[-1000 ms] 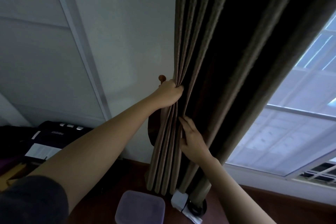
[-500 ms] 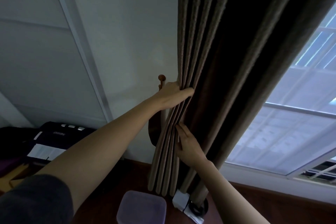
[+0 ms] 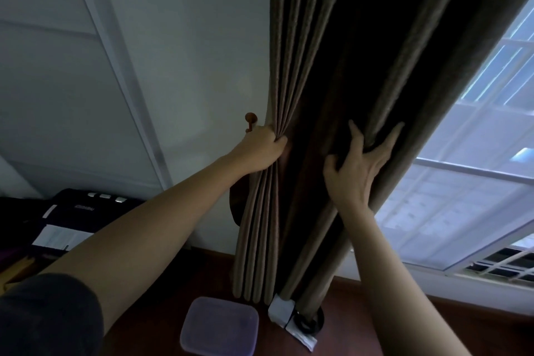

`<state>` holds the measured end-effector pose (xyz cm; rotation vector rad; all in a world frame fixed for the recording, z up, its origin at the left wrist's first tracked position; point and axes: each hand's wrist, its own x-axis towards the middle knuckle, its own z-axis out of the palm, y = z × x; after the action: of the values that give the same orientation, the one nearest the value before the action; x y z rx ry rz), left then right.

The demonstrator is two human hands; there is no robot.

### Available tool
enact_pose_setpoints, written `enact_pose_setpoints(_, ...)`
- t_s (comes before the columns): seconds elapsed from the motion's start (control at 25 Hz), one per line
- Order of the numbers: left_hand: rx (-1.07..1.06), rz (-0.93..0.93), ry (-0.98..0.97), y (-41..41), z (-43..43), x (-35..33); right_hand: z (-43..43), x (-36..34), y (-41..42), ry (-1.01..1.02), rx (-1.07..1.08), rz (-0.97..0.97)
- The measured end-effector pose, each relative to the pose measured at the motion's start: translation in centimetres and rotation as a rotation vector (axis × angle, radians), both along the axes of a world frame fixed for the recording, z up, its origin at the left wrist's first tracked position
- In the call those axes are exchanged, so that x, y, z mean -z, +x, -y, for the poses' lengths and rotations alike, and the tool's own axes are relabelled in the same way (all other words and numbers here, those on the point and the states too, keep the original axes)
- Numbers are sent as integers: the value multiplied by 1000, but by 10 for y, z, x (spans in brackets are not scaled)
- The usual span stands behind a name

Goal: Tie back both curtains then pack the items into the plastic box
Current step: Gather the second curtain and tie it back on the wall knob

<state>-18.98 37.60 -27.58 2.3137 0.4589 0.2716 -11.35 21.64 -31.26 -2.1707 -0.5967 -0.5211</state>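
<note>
A brown curtain (image 3: pixel 332 66) hangs in front of me, between the white wall and the window. My left hand (image 3: pixel 261 150) grips a bunch of its left folds just below a wooden wall hook (image 3: pixel 250 120). My right hand (image 3: pixel 357 166) is further right, fingers spread and curled into the dark inner folds, gathering them. A dark tieback strap (image 3: pixel 237 202) hangs behind the folds under my left hand. On the wooden surface below lies a plastic box (image 3: pixel 219 326) with a purple lid, beside a white packet (image 3: pixel 281 311) and a black roll (image 3: pixel 309 321).
The window (image 3: pixel 468 182) with white bars fills the right side. A black printer (image 3: pixel 83 211) with papers sits at the left against the wall. The brown wooden surface (image 3: pixel 361 318) runs along the bottom under the curtain hem.
My right hand left the folds near my left hand and moved right and up into the darker curtain folds. My left hand closed tighter on its bunch by the hook.
</note>
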Motion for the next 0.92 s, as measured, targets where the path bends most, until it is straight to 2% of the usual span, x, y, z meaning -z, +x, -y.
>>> enact_pose_setpoints(0.12,-20,28,-4,-4,-3,-2,-8,-4,18,-193,-184,-166)
enact_pose_setpoints(0.24,-22,4,34,-3,-2,0,-14,24,-4,-355,-399,-159)
enact_pose_setpoints(0.36,-11,-4,16,0,-2,4,-14,58,-32,-478,-527,-200)
enact_pose_setpoints(0.64,17,9,-78,3,2,4,-11,91,-44,-642,-576,-382)
enact_pose_setpoints(0.92,73,28,-163,3,12,-1,-20,97,-39,-684,-555,-354)
